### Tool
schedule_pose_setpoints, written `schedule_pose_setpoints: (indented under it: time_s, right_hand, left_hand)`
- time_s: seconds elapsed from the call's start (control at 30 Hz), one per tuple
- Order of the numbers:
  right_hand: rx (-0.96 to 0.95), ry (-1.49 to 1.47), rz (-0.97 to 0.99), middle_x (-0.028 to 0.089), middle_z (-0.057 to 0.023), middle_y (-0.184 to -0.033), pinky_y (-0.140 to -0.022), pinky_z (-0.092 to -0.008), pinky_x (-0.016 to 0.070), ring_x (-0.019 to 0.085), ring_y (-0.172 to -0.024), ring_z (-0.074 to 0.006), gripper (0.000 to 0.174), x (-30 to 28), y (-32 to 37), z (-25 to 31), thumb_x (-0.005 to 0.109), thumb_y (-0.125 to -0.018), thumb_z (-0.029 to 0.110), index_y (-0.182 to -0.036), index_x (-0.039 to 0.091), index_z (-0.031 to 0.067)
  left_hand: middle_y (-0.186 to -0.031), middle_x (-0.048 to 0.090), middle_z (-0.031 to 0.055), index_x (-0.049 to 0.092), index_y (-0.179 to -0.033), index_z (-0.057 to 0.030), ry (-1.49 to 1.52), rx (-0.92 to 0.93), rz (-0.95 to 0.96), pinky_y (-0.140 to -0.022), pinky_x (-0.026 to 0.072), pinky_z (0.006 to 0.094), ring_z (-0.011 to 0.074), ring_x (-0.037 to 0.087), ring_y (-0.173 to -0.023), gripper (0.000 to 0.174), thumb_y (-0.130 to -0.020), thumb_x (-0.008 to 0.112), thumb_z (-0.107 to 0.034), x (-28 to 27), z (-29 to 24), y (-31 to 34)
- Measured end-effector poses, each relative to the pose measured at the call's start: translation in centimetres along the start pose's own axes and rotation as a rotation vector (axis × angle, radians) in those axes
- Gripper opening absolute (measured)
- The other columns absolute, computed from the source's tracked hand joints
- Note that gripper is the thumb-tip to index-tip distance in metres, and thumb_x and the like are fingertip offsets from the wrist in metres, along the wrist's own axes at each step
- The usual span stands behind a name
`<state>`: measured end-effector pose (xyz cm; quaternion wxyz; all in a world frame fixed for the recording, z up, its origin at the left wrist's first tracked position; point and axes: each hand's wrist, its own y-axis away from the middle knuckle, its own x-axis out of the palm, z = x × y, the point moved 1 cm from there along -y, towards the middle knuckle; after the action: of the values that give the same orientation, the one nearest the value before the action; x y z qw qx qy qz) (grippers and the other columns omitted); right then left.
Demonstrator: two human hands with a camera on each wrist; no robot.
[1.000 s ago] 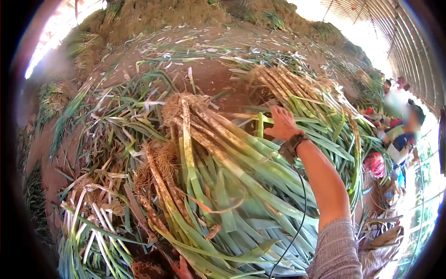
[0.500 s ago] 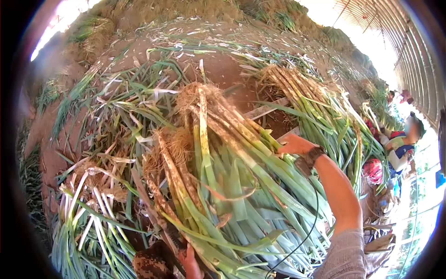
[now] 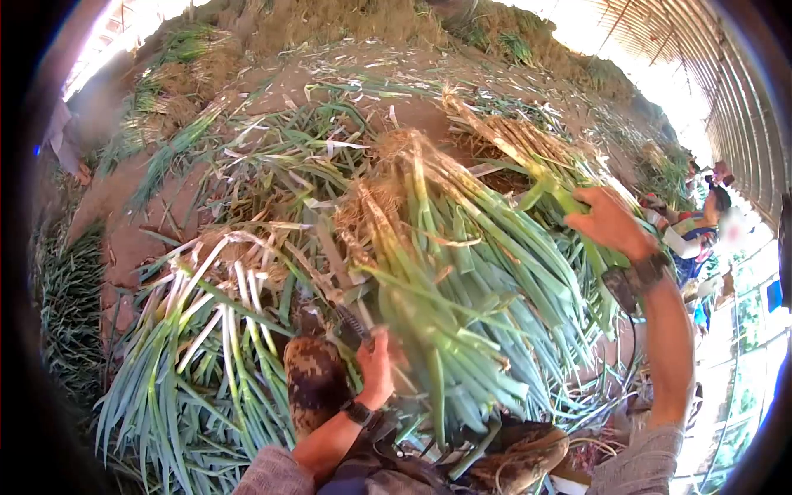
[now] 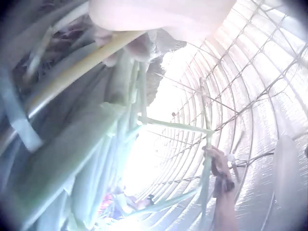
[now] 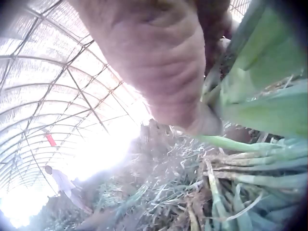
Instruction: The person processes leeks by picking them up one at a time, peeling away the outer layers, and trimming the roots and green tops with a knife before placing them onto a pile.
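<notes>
My right hand point(image 3: 615, 223) grips a green onion point(image 3: 540, 177) among its leaves, root end pointing far left. Its broad green leaves point(image 5: 269, 72) fill the right of the right wrist view. My left hand point(image 3: 377, 370) is low at the near edge of a heap of green onions point(image 3: 495, 247) with tangled roots. In the left wrist view, its fingers point(image 4: 137, 50) curl round a yellowish stalk point(image 4: 86, 72) with green leaves. A dark ridged strip point(image 3: 351, 320) lies just beyond the left thumb. The heap's leaves spread toward me.
A pile of thinner, white-stemmed onions point(image 3: 231, 322) lies at the left. Loose trimmings point(image 3: 297, 157) cover soil beyond. Camouflage-patterned footwear point(image 3: 313, 384) shows below. Another person point(image 3: 701, 219) is at far right. An arched metal-framed roof point(image 5: 43, 91) stands overhead.
My right hand has moved from the heap out to the right and now holds a green onion. The left hand and forearm have come further into view, and the camera view has shifted.
</notes>
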<state>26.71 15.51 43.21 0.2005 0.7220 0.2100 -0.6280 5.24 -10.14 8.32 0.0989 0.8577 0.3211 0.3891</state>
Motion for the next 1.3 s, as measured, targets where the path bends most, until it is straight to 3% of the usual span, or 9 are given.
schedule_pose_setpoints:
  time_s: [0.2, 0.37, 0.47, 0.77, 0.8, 0.87, 1.03, 1.13, 1.3]
  right_hand:
    - [-0.084, -0.453, 0.0, 0.051, -0.0252, -0.14, -0.108, -0.0407, 0.0412, 0.052, -0.129, -0.0329, 0.082, 10.4, 4.1, 7.7, 0.073, -0.085, 0.042, -0.143, 0.039, -0.0063]
    - [-0.319, -1.303, 0.367, 0.064, -0.0112, -0.117, -0.094, -0.0355, 0.049, 0.06, -0.109, -0.0176, 0.072, 18.5, 14.1, 19.2, 0.083, -0.078, 0.02, -0.136, 0.046, -0.002]
    - [-0.283, -1.082, 0.62, 0.07, -0.0127, -0.096, -0.077, -0.0364, 0.0534, 0.068, -0.089, -0.022, 0.032, 27.5, 20.4, 18.3, 0.077, -0.084, 0.017, -0.11, 0.066, 0.0022]
    - [0.28, -0.957, 0.035, 0.041, 0.0047, -0.055, -0.042, -0.0276, 0.0306, 0.036, -0.045, -0.0085, 0.017, 47.6, 26.3, -11.3, 0.062, -0.097, 0.024, -0.109, 0.067, 0.0121]
    - [0.417, -1.197, 0.107, 0.039, 0.0053, -0.055, -0.042, -0.0294, 0.0291, 0.035, -0.045, -0.0081, 0.018, 45.1, 27.5, -11.9, 0.063, -0.096, 0.023, -0.11, 0.067, 0.0119]
    - [0.048, -0.146, -0.713, 0.068, -0.0186, -0.091, -0.071, -0.0429, 0.0531, 0.066, -0.078, -0.0324, 0.027, 40.9, 28.9, -12.9, 0.069, -0.088, 0.015, -0.112, 0.065, 0.0015]
    - [0.69, -0.285, -0.381, 0.068, -0.02, -0.085, -0.074, -0.05, 0.0507, 0.064, -0.084, -0.0402, 0.018, 26.2, 33.7, -7.5, 0.065, -0.08, 0.02, -0.084, 0.069, 0.0035]
    - [0.737, -0.17, -0.462, 0.067, -0.017, -0.075, -0.063, -0.0461, 0.051, 0.066, -0.074, -0.0384, 0.017, 21.6, 36.6, -7.1, 0.067, -0.077, 0.023, -0.085, 0.069, 0.0089]
    - [0.867, -0.15, -0.179, 0.07, -0.0167, -0.081, -0.071, -0.0486, 0.0543, 0.068, -0.077, -0.0387, 0.024, 27.4, 42.3, -7.0, 0.06, -0.083, 0.032, -0.084, 0.072, 0.0111]
  left_hand:
    - [-0.061, 0.048, -0.0017, 0.052, -0.083, -0.0141, 0.072, -0.188, 0.058, -0.037, 0.0323, 0.0289, 0.0091, 0.039, -0.042, 0.028, -0.098, 0.06, -0.036, 1.8, -4.8, 5.7]
    - [-0.058, 0.042, -0.0034, 0.052, -0.079, -0.0138, 0.229, -0.076, 0.25, -0.038, 0.0247, 0.0259, 0.0068, 0.034, -0.042, 0.037, -0.098, 0.058, -0.045, 6.0, -8.0, 6.3]
    - [-0.06, 0.039, -0.0057, 0.049, -0.08, -0.0163, 0.383, -0.073, 0.421, -0.038, 0.0245, 0.0244, 0.0049, 0.031, -0.045, 0.039, -0.098, 0.055, -0.051, 8.9, -12.5, 5.7]
    - [-0.068, 0.047, -0.0047, 0.048, -0.085, -0.0155, 0.767, 0.318, 0.34, -0.041, 0.0298, 0.026, 0.0078, 0.035, -0.049, 0.035, -0.1, 0.053, -0.047, 8.7, -26.6, 0.4]
    - [-0.067, 0.046, -0.0048, 0.047, -0.083, -0.0159, 0.791, 0.309, 0.361, -0.04, 0.0304, 0.0272, 0.0082, 0.034, -0.047, 0.035, -0.101, 0.053, -0.045, 8.5, -26.9, 0.2]
    - [-0.065, 0.041, -0.0039, 0.048, -0.082, -0.0182, 0.665, 0.337, 0.306, -0.041, 0.0283, 0.0281, 0.0102, 0.035, -0.049, 0.038, -0.098, 0.054, -0.052, 8.1, -26.5, -0.5]
    - [-0.08, 0.059, 0.0005, 0.054, -0.093, -0.0162, 0.662, 0.153, 0.401, -0.059, 0.0448, 0.0267, 0.014, 0.05, -0.067, 0.022, -0.098, 0.059, -0.037, 6.4, -24.5, -3.3]
    - [-0.066, 0.033, -0.0021, 0.039, -0.079, -0.0147, 0.51, 0.176, 0.478, -0.05, 0.0201, 0.0301, 0.0127, 0.022, -0.052, 0.035, -0.101, 0.055, -0.038, 7.7, -23.5, -4.0]
    - [-0.067, 0.027, -0.0007, 0.034, -0.077, -0.0105, 0.529, 0.037, 0.465, -0.051, 0.0189, 0.032, 0.0135, 0.019, -0.053, 0.043, -0.105, 0.045, -0.04, 9.0, -22.0, -4.6]
